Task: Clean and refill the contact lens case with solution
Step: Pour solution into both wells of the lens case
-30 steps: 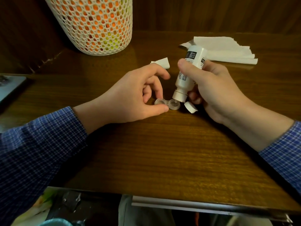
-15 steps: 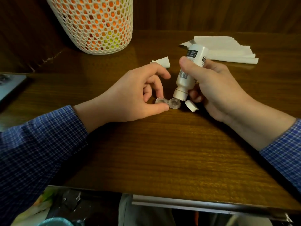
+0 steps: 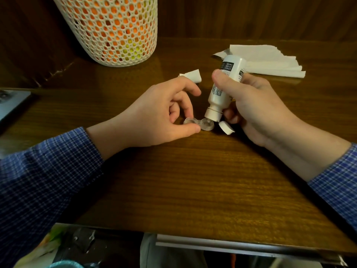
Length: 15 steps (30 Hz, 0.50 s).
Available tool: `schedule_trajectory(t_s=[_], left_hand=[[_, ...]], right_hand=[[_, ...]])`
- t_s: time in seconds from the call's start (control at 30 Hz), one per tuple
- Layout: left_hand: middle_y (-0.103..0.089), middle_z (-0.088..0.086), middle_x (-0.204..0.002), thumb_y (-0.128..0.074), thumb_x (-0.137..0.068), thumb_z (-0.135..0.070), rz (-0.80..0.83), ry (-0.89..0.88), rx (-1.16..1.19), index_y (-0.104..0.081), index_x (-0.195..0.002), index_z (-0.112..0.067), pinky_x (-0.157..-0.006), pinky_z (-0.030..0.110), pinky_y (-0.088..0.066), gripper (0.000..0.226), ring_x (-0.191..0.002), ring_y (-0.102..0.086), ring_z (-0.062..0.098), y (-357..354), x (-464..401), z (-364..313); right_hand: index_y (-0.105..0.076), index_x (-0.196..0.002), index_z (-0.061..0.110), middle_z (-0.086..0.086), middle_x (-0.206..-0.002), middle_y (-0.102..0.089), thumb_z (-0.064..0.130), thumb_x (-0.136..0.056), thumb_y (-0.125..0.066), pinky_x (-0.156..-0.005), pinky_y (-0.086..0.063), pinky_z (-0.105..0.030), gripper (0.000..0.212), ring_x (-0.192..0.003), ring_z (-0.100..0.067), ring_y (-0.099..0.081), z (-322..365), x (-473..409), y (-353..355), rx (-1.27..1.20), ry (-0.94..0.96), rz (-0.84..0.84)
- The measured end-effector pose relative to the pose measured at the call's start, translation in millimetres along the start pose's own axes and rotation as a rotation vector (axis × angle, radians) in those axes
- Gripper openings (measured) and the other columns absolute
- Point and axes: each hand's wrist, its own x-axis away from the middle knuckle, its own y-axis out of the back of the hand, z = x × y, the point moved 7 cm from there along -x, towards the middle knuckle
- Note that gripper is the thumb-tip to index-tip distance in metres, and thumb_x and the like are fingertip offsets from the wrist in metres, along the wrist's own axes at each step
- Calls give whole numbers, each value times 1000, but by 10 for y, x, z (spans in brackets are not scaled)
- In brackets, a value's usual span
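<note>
A clear two-well contact lens case (image 3: 199, 124) lies open on the wooden table (image 3: 193, 180). My left hand (image 3: 154, 115) pinches its left well between thumb and fingers. My right hand (image 3: 251, 105) grips a white solution bottle (image 3: 224, 88) tipped upside down, its nozzle just over the right well. The bottle's flip cap (image 3: 226, 127) hangs open beside the case. Whether liquid is in the wells I cannot tell.
A white mesh basket (image 3: 114, 29) with orange and yellow contents stands at the back left. Folded white tissue (image 3: 268, 60) lies at the back right, and a small white piece (image 3: 192, 75) sits behind my left hand. A grey device edge (image 3: 11, 101) shows at far left.
Both hands and the bottle stay almost where they were; the bottle's nozzle remains over the right well.
</note>
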Motion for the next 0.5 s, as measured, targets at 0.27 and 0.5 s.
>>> schedule_trajectory(t_s=[0.27,0.5], left_hand=[[-74,-6,-92,-88,-78,-28,0,4,3,-57,-131,-22,-51,17,-48,61,-57,-60,11,2,5,3],[-74,-5,-91,-88,-78,-27,-7,7,-10,-57,-131,-20,-52,15,-47,61,-56,-59,9,11,9,-13]], right_hand=[[-67,-96,31,13,-66,-71,45,-95,-68,-45,-42,-18,14,-53,-4,-54,-2,0,-7,4,-5,5],[-67,-92,23,12,-62,-70,45,-94,-69,-43,-41,-18,22,-51,-6,-54,-4,-11,-10,-4,-6,17]])
